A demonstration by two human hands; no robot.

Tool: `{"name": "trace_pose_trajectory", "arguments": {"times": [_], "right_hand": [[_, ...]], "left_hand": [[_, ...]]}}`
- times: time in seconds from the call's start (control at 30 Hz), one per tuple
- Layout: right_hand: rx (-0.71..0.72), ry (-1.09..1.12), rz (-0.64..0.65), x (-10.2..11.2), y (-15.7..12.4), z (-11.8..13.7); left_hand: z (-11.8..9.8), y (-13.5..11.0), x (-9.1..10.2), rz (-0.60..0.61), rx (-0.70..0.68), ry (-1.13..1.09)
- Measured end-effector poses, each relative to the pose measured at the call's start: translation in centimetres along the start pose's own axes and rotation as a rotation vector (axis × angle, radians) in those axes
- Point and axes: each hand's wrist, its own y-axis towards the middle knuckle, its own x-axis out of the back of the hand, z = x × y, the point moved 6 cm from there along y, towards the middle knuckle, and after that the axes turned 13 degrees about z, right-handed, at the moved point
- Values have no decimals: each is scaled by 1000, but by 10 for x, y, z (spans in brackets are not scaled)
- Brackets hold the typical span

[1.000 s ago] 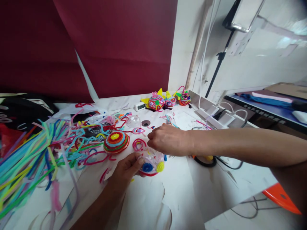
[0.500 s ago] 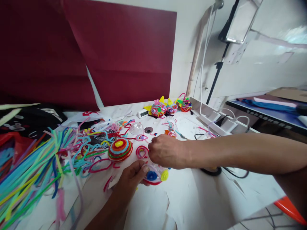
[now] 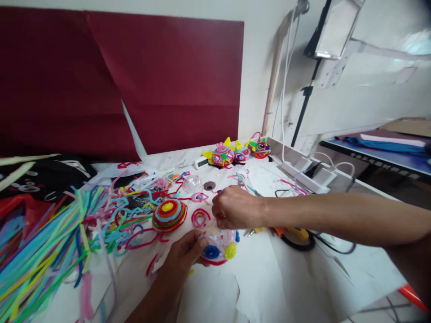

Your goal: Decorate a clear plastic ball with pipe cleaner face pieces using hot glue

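— Two hands on one small piece? Where is it?

— Just right of the striped dome point(image 3: 169, 214) and nearer the person: a clear ball point(image 3: 220, 237) with a blue coil point(image 3: 212, 252) and a yellow coil point(image 3: 230, 251) stuck to its front. The left hand point(image 3: 183, 255) cups it from the dome's side, thumb and fingers closed on the shell. The right hand point(image 3: 235, 208) sits bunched over its top; whether those fingertips pinch anything, I cannot tell.

— How would it handle?

— Light, I'd judge, and hollow (thin plastic, by the look of it), so slick where bare and likely to dent under a hard squeeze. The fuzzy coils give better purchase, yet tugging them might peel them off. The lower shell, where the left hand has it, seems the safest hold.

— And around it?

— Creased white paper point(image 3: 269, 278), torn in places, is the whole working surface. A pink spiral point(image 3: 201, 218) lies between dome and ball. Left of the dome sprawls a big heap of pipe cleaners point(image 3: 40, 242). Behind the dome, well apart, stand three finished figures point(image 3: 235, 153). Right of it, past the right hand, lies an orange-and-yellow tool point(image 3: 292, 232) on a black cable point(image 3: 299, 244). Further back hangs a dark red backdrop point(image 3: 168, 76).
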Motion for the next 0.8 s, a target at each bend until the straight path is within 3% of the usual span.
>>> {"name": "trace_pose_trajectory", "arguments": {"times": [0.17, 0.3, 0.57, 0.8], "right_hand": [[23, 421, -147, -5, -2, -23], [5, 645, -155, -17, 0, -42], [-11, 767, -95, -29, -6, -60], [59, 589, -180, -14, -19, -49]], "left_hand": [[-4, -1, -2, -9, -2, -9], [-4, -1, -3, 13, 5, 2], [-3, 0, -2, 11, 14, 14], [-3, 0, -2, 13, 10, 54]]}}
